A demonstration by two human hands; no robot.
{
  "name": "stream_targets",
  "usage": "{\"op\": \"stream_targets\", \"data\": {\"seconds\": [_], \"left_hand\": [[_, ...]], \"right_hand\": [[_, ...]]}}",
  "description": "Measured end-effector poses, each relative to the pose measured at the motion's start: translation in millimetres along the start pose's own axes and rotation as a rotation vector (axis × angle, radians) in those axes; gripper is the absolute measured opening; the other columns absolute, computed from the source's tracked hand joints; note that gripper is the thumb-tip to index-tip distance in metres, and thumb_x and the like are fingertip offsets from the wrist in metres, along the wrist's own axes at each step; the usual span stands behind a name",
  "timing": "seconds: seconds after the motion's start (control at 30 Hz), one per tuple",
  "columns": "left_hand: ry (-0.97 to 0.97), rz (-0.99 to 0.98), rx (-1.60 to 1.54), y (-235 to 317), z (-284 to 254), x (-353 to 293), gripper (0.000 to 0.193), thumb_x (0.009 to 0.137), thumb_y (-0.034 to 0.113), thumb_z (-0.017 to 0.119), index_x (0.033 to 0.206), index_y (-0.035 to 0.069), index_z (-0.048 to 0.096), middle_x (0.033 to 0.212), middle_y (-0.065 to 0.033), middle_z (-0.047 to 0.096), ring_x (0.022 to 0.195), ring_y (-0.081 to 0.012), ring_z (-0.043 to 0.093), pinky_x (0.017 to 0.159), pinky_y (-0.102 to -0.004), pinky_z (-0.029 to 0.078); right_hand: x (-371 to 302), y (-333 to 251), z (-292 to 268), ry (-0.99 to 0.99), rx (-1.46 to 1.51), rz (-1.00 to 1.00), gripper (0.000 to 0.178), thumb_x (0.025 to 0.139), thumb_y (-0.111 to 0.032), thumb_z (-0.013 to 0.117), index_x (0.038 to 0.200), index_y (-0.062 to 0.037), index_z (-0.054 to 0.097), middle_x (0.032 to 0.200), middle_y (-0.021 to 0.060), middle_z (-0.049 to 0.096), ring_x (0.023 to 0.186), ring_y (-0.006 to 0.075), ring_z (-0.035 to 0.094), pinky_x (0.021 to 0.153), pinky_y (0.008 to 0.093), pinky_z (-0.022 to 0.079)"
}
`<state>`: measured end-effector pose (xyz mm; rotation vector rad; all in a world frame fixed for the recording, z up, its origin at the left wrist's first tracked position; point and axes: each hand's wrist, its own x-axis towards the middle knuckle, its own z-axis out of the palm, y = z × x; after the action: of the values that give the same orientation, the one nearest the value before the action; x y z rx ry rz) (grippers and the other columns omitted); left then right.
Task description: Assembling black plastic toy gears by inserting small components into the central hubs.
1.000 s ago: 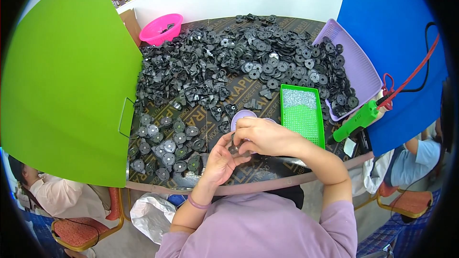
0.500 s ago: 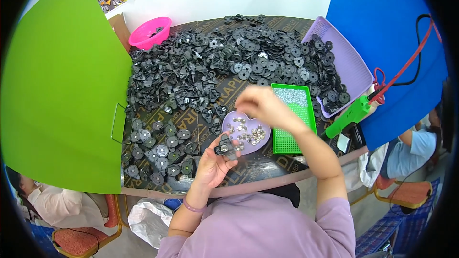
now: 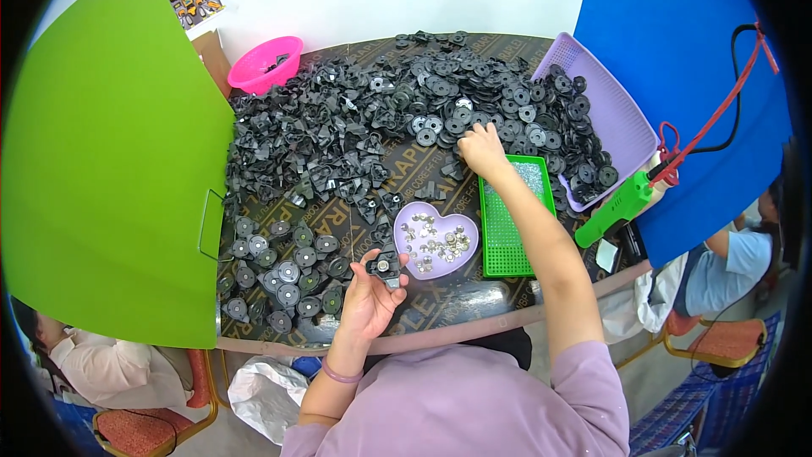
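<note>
Head view: left hand near the front edge, right hand reaching out to the black discs.
The left grip pinches a black bracket beside the heart-shaped dish; whether the right grip pinches anything, I cannot tell. Bare tabletop lies between dish and front edge; the green tray stands just right of the dish.
</note>
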<state>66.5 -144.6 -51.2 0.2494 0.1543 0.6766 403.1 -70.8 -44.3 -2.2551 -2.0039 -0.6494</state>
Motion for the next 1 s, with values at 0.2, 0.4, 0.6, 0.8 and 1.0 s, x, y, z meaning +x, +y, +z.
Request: {"op": "stream_targets", "data": {"seconds": [0.2, 0.4, 0.6, 0.8, 1.0], "left_hand": [[0.002, 0.018, 0.011, 0.9, 1.1, 0.9, 0.042, 0.086, 0.045, 0.047, 0.118, 0.018, 0.046, 0.117, -0.0197, 0.053, 0.089, -0.028, 0.06, 0.068, -0.0316, 0.053], [-0.063, -0.007, -0.001, -4.7, 9.5, 8.5, 0.038, 0.086, 0.037, 0.051, 0.117, 0.015, 0.046, 0.12, -0.0184, 0.051, 0.101, -0.0338, 0.058, 0.077, -0.0388, 0.056], [-0.072, 0.042, 0.108, -7.8, 23.2, 9.0, 0.044, 0.081, 0.033, 0.06, 0.119, 0.016, 0.044, 0.121, -0.0136, 0.051, 0.101, -0.0304, 0.058, 0.083, -0.0402, 0.052], [-0.033, 0.078, 0.199, -10.6, 29.8, 4.1, 0.054, 0.077, 0.035, 0.064, 0.121, 0.014, 0.041, 0.117, -0.0075, 0.053, 0.099, -0.0248, 0.059, 0.087, -0.0392, 0.05], [-0.029, 0.087, 0.21, -11.9, 26.1, 4.5, 0.058, 0.075, 0.035, 0.067, 0.121, 0.013, 0.039, 0.115, -0.0081, 0.053, 0.097, -0.023, 0.059, 0.085, -0.0372, 0.051]], "right_hand": [[-3.1, -12.1, -55.7, 0.099, 1.032, 0.377, 0.012, 0.081, -0.008, 0.061, 0.071, -0.0006, 0.059, 0.081, 0.0075, 0.064, 0.07, 0.0195, 0.062, 0.057, 0.0355, 0.05], [-54.7, -58.4, -138.7, -0.119, 1.885, 0.145, 0.006, 0.082, -0.005, 0.06, 0.081, -0.0007, 0.055, 0.102, 0.0123, 0.06, 0.08, 0.0155, 0.061, 0.068, 0.0282, 0.052], [-105.5, -107.2, -174.1, 0.416, 0.861, -0.493, 0.014, 0.067, -0.009, 0.061, 0.077, -0.0017, 0.055, 0.098, 0.0133, 0.06, 0.094, 0.0265, 0.059, 0.079, 0.0375, 0.048], [-112.5, -120.2, -173.2, 0.454, 0.578, -0.58, 0.017, 0.066, -0.012, 0.057, 0.078, -0.0003, 0.056, 0.101, 0.0148, 0.06, 0.097, 0.0273, 0.057, 0.081, 0.039, 0.046], [-117.1, -121.8, -174.9, 0.405, 0.496, -0.616, 0.017, 0.068, -0.013, 0.056, 0.079, -0.0006, 0.057, 0.102, 0.014, 0.06, 0.098, 0.0269, 0.057, 0.081, 0.0396, 0.045]]}}
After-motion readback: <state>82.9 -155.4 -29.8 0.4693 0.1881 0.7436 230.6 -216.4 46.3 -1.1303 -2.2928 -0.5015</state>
